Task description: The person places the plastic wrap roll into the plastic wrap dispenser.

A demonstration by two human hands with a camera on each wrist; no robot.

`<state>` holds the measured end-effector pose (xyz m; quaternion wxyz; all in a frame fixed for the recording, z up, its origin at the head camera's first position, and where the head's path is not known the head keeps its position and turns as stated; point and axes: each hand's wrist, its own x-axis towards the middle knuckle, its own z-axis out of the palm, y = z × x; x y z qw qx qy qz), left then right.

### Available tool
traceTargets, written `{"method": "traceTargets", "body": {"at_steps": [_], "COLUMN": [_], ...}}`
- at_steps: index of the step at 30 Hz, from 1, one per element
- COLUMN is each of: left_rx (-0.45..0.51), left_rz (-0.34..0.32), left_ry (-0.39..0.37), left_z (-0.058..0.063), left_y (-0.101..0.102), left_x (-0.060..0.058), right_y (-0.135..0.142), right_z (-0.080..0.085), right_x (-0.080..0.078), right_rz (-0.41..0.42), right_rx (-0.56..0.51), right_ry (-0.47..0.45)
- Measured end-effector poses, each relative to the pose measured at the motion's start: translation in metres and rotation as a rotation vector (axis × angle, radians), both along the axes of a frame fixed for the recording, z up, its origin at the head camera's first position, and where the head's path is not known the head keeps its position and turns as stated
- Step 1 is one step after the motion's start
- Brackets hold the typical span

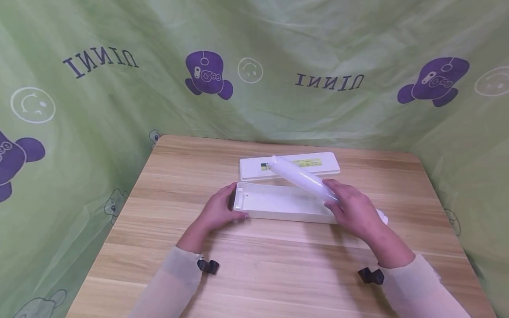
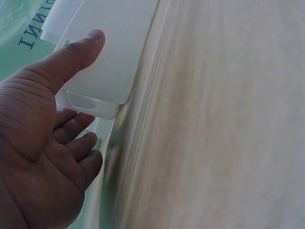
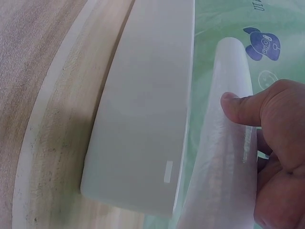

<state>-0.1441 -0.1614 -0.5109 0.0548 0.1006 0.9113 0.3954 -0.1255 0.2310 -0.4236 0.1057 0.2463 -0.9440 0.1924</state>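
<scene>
A long white tray (image 1: 278, 204) lies open on the desk (image 1: 254, 265), and everything else sits around it. The left hand (image 1: 220, 212) grips the tray's left end, thumb on the near wall and fingers curled round the end. The right hand (image 1: 354, 207) holds a white roll (image 1: 302, 179) by its lower end, thumb pressed on top; the roll slants above the tray's right half, its far tip raised over the lid (image 1: 290, 166). That lid lies flat just behind the tray, a yellow label (image 1: 307, 162) on top.
</scene>
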Motion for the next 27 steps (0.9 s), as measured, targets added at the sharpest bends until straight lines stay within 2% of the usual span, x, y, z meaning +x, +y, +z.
{"method": "traceTargets", "body": {"at_steps": [12, 27], "left_rx": [-0.008, -0.005], "left_rz": [-0.005, -0.004], "left_ry": [0.013, -0.006], "left_z": [-0.001, 0.0], "left_y": [0.0, -0.001], "left_x": [0.0, -0.001], "right_y": [-0.004, -0.011], "right_z": [-0.002, -0.004], "right_x": [-0.002, -0.005], "right_rz": [0.045, 0.09], "right_rx": [0.0, 0.008], "right_ry": [0.037, 0.037]}}
